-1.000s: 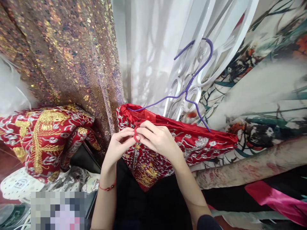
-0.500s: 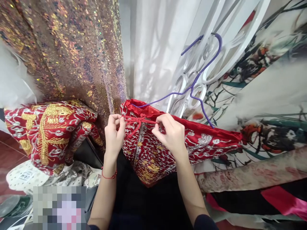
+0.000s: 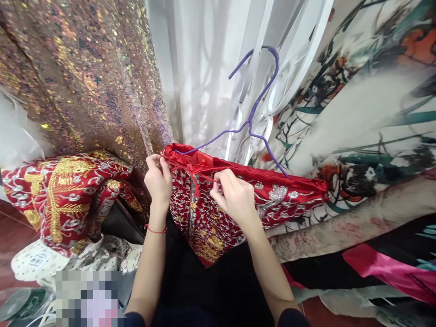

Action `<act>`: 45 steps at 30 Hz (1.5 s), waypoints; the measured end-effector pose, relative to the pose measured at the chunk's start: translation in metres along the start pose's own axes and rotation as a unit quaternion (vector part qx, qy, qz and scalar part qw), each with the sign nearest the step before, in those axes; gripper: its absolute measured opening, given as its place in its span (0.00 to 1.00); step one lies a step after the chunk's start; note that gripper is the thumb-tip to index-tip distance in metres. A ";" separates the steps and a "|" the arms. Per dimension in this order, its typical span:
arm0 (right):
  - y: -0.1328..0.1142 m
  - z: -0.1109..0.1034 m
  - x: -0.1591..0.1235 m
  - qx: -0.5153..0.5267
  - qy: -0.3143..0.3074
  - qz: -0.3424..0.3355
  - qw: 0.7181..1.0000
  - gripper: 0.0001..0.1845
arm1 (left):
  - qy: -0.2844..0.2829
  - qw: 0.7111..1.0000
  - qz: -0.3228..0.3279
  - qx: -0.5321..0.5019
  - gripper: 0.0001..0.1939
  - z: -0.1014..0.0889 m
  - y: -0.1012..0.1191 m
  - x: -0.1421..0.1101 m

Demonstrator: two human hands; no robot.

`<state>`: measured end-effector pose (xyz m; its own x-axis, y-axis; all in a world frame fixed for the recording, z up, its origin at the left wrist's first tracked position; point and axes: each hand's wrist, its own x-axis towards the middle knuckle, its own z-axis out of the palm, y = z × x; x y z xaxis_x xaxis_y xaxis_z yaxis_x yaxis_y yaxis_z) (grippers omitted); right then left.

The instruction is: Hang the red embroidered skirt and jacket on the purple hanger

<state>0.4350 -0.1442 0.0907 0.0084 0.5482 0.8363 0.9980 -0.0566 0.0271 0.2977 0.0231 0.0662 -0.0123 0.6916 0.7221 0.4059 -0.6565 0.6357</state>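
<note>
A red garment (image 3: pixel 218 222) embroidered in silver and gold hangs in front of me, its red satin waist edge slanting down to the right. Two arms of a purple wire hanger (image 3: pixel 251 120) reach into that edge. At the upper left of the garment, a red cord (image 3: pixel 193 170) is knotted, with a short end dangling. My left hand (image 3: pixel 158 181) pinches the cord on the left of the knot. On the right side, my right hand (image 3: pixel 235 195) is closed on the cord between thumb and fingers. The cord stretches between both hands.
A second red and gold embroidered garment (image 3: pixel 64 195) lies at left, near a polka-dot cloth (image 3: pixel 37 259) and a plastic bottle (image 3: pixel 25 303). Behind stand a sequined curtain (image 3: pixel 102 81) and a white openwork frame (image 3: pixel 303 68) holding the hanger's hook. Patterned fabric (image 3: pixel 361 113) hangs at right.
The view has shifted, so the garment and hanger appear farther left. My hands are slightly farther apart, and the cord's loops at the knot look smaller.
</note>
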 end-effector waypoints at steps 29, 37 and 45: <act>-0.013 -0.038 0.000 0.105 -0.060 0.044 0.992 0.09 | -0.151 0.962 0.225 -0.042 0.15 -0.028 0.006 0.030; 0.012 -0.011 0.005 -0.005 0.022 0.186 0.982 0.13 | -0.135 0.969 0.192 -0.076 0.08 -0.016 0.005 0.043; 0.020 0.016 0.027 0.003 -0.039 0.312 0.949 0.12 | -0.146 0.969 0.070 -0.188 0.12 -0.004 0.004 0.039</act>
<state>0.4557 -0.1175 0.1050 0.6028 0.4699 0.6449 0.7973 -0.3859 -0.4641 0.2947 0.0463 0.0980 0.2995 0.6067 0.7363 0.0221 -0.7760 0.6304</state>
